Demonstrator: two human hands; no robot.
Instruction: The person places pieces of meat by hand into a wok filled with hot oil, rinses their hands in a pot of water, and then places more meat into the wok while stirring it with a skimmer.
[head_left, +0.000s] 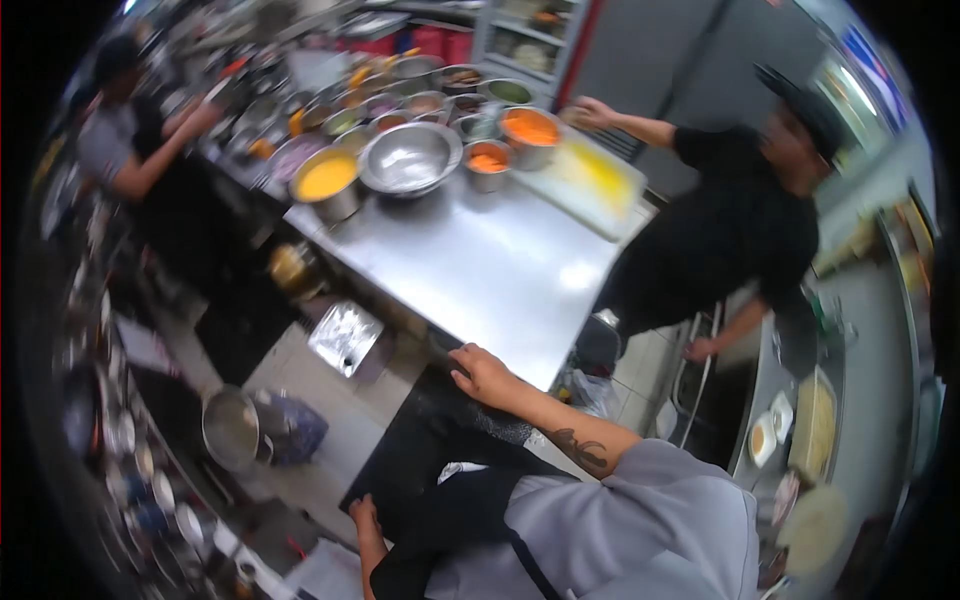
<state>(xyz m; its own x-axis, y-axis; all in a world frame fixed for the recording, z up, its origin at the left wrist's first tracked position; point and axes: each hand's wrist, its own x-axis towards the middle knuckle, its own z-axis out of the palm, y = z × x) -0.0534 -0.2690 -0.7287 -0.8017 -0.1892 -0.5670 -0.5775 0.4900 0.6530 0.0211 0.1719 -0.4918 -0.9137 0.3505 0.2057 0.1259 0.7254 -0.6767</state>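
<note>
My right hand is at the near edge of the steel table, fingers apart, with nothing visible in it. Lower down, beside my dark apron, hangs my left hand; its fingers are too small and blurred to make out. On the table's far part stand a large steel bowl, a pot of yellow liquid and two containers of orange food, one larger and one smaller.
A co-worker in black stands at the right by a yellow-stained cutting board. Another person is at the left. A large pot and a foil-covered box stand below the table's left side.
</note>
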